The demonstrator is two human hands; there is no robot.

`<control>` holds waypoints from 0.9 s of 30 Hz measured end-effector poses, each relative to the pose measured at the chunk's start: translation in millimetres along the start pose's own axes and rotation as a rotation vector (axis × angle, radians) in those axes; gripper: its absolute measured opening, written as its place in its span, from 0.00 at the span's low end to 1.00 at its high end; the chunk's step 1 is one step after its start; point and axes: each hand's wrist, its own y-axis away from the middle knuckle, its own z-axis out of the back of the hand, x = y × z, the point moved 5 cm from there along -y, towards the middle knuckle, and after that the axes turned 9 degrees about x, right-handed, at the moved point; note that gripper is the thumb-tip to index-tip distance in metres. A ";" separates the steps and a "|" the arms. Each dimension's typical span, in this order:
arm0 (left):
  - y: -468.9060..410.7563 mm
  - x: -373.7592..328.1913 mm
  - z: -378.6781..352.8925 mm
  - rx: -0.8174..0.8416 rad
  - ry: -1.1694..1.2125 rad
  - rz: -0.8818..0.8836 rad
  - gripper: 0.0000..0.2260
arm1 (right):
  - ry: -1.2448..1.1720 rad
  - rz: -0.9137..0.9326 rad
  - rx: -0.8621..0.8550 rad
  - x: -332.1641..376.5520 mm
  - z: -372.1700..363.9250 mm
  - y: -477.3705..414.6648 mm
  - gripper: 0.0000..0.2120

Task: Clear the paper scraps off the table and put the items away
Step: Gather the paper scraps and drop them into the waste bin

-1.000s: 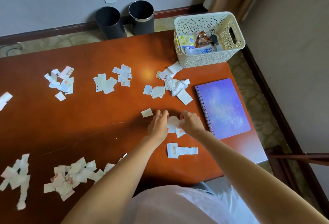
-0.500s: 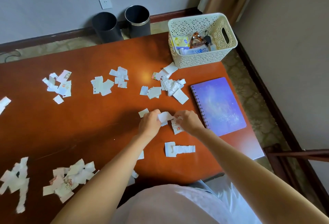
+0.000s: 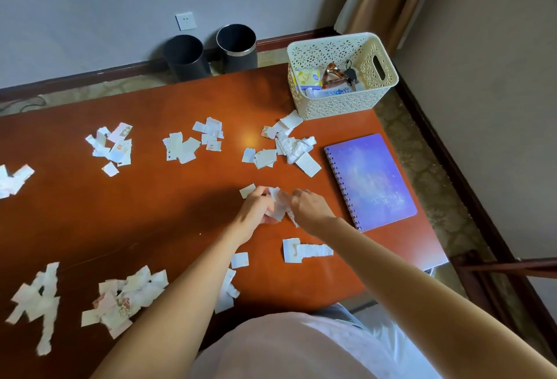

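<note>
Both forearms reach up from the bottom of the frame and meet just right of the middle, over the table (image 3: 150,212). The left hand (image 3: 254,209) has its fingers curled round a bunch of scraps (image 3: 278,205). The right hand (image 3: 309,205), back up and wrist bent inward, pinches the same bunch from the other side. The bunch is white and crumpled, held between the two hands low over the wood; whether it touches the table cannot be told.

One small scrap (image 3: 247,190) lies just beside the left hand's fingertips. A crumpled heap (image 3: 294,146) lies above the hands, a torn strip (image 3: 304,250) below them, and more piles (image 3: 126,297) at lower left and across the upper left. A purple notebook (image 3: 372,181) lies flat to the right of the hands. A white basket (image 3: 331,104) holding small things stands at the table's upper right corner. Two dark bins (image 3: 184,57) stand on the floor beyond the far edge.
</note>
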 end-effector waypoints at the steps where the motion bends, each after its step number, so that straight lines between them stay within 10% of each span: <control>1: 1.5 0.2 -1.6 0.011 0.098 0.004 0.21 | 0.023 0.001 -0.003 2.0 0.0 0.6 0.23; 12: 9.6 5.0 0.7 -0.052 0.066 0.002 0.14 | 0.043 -0.046 -0.021 7.9 -1.2 18.2 0.19; 27: 10.0 -84.5 -64.7 -0.031 -0.133 -0.424 0.05 | -0.940 -0.557 -0.657 -90.2 33.3 103.4 0.08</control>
